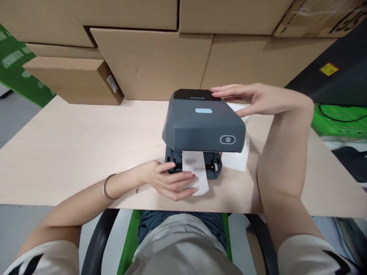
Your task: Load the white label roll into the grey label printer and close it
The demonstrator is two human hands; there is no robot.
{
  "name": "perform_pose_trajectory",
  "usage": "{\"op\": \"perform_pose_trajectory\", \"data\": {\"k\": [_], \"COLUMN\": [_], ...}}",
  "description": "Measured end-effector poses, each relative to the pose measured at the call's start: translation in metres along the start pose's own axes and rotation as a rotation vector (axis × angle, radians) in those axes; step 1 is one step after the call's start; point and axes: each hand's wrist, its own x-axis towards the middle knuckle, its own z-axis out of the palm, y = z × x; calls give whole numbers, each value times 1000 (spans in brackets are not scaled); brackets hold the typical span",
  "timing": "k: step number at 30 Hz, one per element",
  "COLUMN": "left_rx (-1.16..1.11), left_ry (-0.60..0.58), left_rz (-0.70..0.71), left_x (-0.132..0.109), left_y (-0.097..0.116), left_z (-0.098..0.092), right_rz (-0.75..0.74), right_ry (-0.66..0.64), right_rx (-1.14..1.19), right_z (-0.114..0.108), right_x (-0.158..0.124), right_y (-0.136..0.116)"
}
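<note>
A dark grey label printer stands on the table before me, its lid raised at the front. From under the lid a strip of white label paper comes out over the black roller in the printer's base. My left hand lies at the front, with straight fingers across the paper and the uppermost digit by the left end of the roller. My right hand rests on the lid's far right side, fingers stretched out and thumb apart. White paper lies partly hidden at the printer's right side.
Large cardboard boxes are stacked along the table's back edge. A smaller flat carton stands at the back left of the pale wooden table. Off the right edge sits a green object with a black cable. Chair armrests flank me.
</note>
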Motion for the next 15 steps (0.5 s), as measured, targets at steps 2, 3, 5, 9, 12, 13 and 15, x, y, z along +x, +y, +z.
{"op": "perform_pose_trajectory", "data": {"k": [2,3,5,9,12,13,15], "left_rx": [-23,-34,-46,-51,-64,-68,-74], "left_ry": [-15,-18,-13,-12,-26,-26,-21], "left_rz": [8,13,25,54,75,75,67], "left_x": [1,1,0,0,1,2,3], "left_y": [-1,-2,-3,-5,-5,-5,-6], "left_z": [0,1,2,4,3,3,3], "right_rz": [13,21,53,108,109,114,125], "right_ry": [54,64,33,-38,-15,-6,10], "right_rx": [22,24,10,-38,-28,-13,-2], "right_z": [2,2,4,7,7,7,6], "right_x": [0,1,1,4,5,6,6], "right_y": [2,3,5,6,6,7,8]}}
